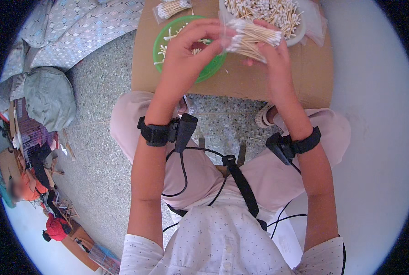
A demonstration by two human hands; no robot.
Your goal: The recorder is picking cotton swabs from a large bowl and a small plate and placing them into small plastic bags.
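Nearest are the person's knees in pale pink trousers [131, 114], just short of the near edge of a cardboard-topped table [259, 85]. Beyond that edge, both hands hold a bundle of cotton swabs [252, 39] raised over the table's middle. The left hand [188, 52] has thumb and fingers pinched together on clear plastic [223, 28] at the bundle's left end; the right hand [278, 64] is clamped around its right part. How far the plastic covers the sticks is hard to tell. A light, even squeeze should keep the sticks parallel, with the plastic held steady. Left, beneath the left hand, sits a green bowl [204, 75] with scattered swabs; far right, a heaped white bowl [301, 34] is close behind the right hand. The freest room lies toward the near right; raised rims limit sideways and far movement. Farthest left lies a bag of swabs [172, 8].
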